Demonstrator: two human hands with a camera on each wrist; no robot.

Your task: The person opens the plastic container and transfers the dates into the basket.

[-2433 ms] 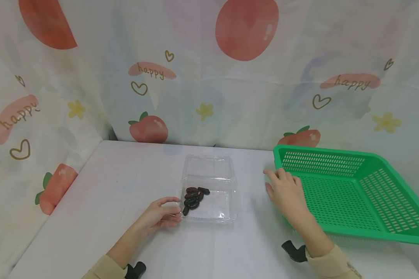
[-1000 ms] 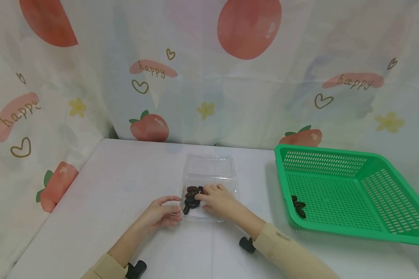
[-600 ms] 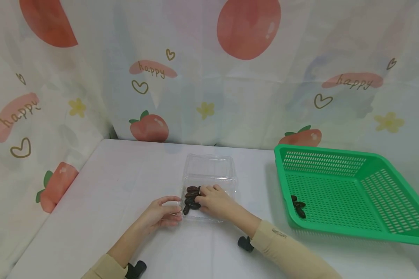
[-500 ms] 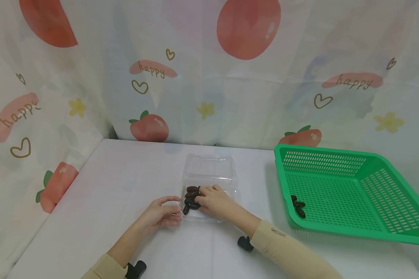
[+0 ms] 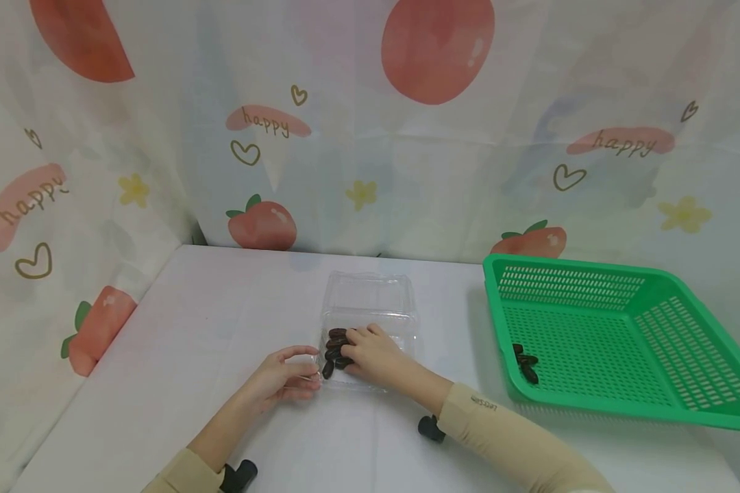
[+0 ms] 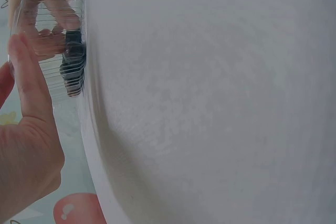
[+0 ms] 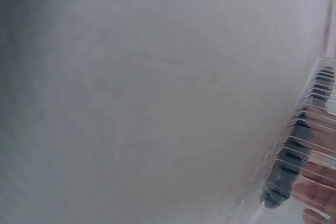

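Observation:
An open clear plastic clamshell box (image 5: 370, 293) stands mid-table with several dark brown, oblong pieces that look like dates (image 5: 336, 334) at the left of its base. My left hand (image 5: 280, 380) pinches the box's left rim; the left wrist view shows the fingers at the clear edge (image 6: 21, 9). Reaching in from the right, my right hand (image 5: 376, 355) has its fingers curled over the right side of the heap of dates, which hides part of it; its fingertips are mostly covered. In the right wrist view, dates (image 7: 286, 169) and fingers show through the ribbed wall.
A large green plastic basket (image 5: 654, 342) stands at the right of the white-covered table (image 5: 222, 301). Several dates (image 5: 527, 366) lie near its left wall. A printed cloth (image 5: 432, 178) hangs behind and at the left.
My right hand has come from the basket to the box, then shifted slightly left over the dates. Dates now show in the basket's left side. The left hand has stayed at the rim.

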